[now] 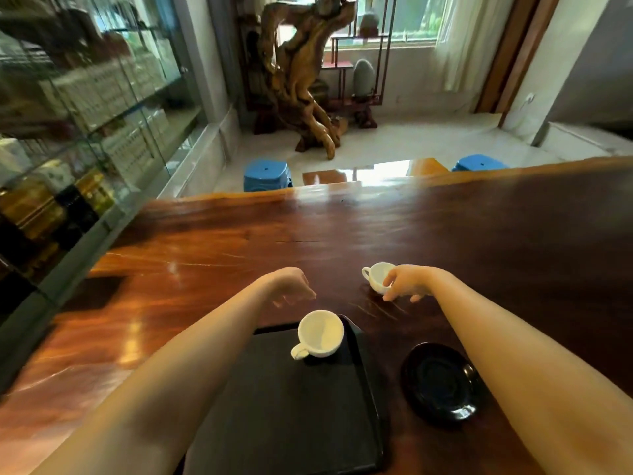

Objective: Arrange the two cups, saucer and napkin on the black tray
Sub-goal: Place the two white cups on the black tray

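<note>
Second cup being reached for, first already on the tray

The right hand [406, 282], grip open, is closing around the cup [376, 276] on the counter [205, 255] at frame centre; left hand [291, 286] is hovering empty. A loose pinch could tip it.

We find no text, label, brand or number we can read; the boxes [113, 94] behind the cabinet glass are too blurred.

Glossy wooden table [445, 228], matt tray [291, 406]
</note>
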`<state>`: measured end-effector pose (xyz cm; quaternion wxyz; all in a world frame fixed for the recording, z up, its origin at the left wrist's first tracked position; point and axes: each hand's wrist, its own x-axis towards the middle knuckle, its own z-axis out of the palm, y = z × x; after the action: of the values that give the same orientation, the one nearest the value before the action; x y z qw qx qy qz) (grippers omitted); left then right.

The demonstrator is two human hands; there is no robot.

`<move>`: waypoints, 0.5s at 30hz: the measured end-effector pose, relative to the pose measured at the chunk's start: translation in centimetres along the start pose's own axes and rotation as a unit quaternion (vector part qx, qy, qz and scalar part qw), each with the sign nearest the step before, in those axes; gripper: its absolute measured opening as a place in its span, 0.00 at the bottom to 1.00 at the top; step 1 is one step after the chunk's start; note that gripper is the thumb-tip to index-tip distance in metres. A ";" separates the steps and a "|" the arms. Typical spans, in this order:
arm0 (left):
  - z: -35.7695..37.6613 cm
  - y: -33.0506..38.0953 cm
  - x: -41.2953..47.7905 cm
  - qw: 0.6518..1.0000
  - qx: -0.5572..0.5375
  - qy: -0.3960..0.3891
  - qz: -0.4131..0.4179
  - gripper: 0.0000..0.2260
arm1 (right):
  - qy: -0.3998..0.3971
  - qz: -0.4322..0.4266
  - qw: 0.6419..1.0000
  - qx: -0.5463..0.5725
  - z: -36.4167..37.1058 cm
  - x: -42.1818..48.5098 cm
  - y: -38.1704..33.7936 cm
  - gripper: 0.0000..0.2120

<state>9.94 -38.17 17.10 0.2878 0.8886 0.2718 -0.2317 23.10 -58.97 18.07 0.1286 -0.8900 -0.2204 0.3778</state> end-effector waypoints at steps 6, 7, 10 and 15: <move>-0.9 3.3 2.3 0.997 0.014 -0.045 0.062 0.18 | 0.009 0.035 0.999 0.024 -1.2 0.3 1.3 0.27; -0.8 3.7 2.8 0.996 0.019 -0.049 0.072 0.18 | 0.013 0.037 0.999 0.025 -1.2 0.5 1.8 0.27; 0.4 4.5 4.4 0.994 0.041 -0.048 0.094 0.19 | 0.015 0.058 0.998 0.014 -0.5 1.2 3.3 0.25; 2.7 5.4 7.3 0.990 0.049 -0.097 0.086 0.24 | -0.008 0.093 0.996 0.014 0.4 2.9 5.9 0.27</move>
<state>18.02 -41.04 13.00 0.2875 0.8951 0.1531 -0.3044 26.32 -62.59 13.64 0.1035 -0.9017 -0.1329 0.3982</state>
